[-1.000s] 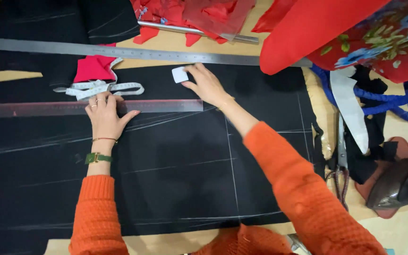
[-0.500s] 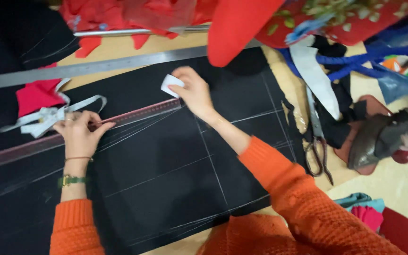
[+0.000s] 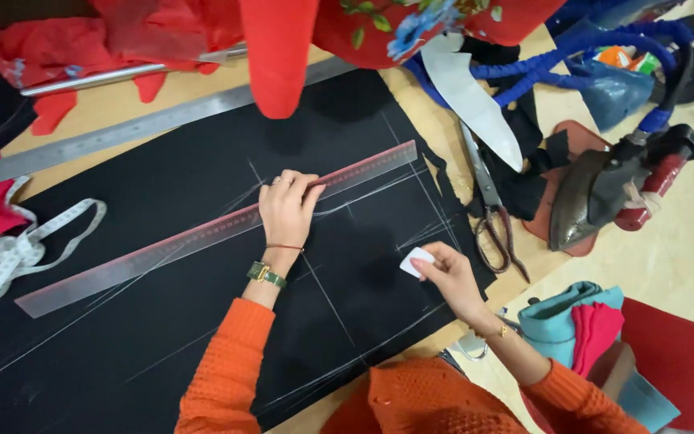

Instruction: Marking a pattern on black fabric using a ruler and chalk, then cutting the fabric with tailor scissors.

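The black cloth [image 3: 202,305] lies flat over most of the wooden table [image 3: 114,104], crossed by thin white chalk lines. On it a long clear ruler with a red edge [image 3: 202,233] runs aslant from lower left to upper right. The left hand [image 3: 287,210] presses down on the ruler near its middle, fingers together and flat, with a watch on the wrist. The right hand [image 3: 450,275] sits below the ruler's right end, near the cloth's right edge, pinching a small white piece of chalk [image 3: 416,262] between thumb and fingertips.

Above the ruler, a long steel rule [image 3: 122,133] lies along the cloth's upper edge, and beyond it red fabric [image 3: 122,36] is heaped. Left of the ruler, a white measuring tape [image 3: 18,249] curls on the cloth. Right of the ruler, just off the cloth's edge, lie scissors [image 3: 491,213], then an iron [image 3: 604,193] on a brown mat. The cloth left of the left hand is open; the right side is crowded.
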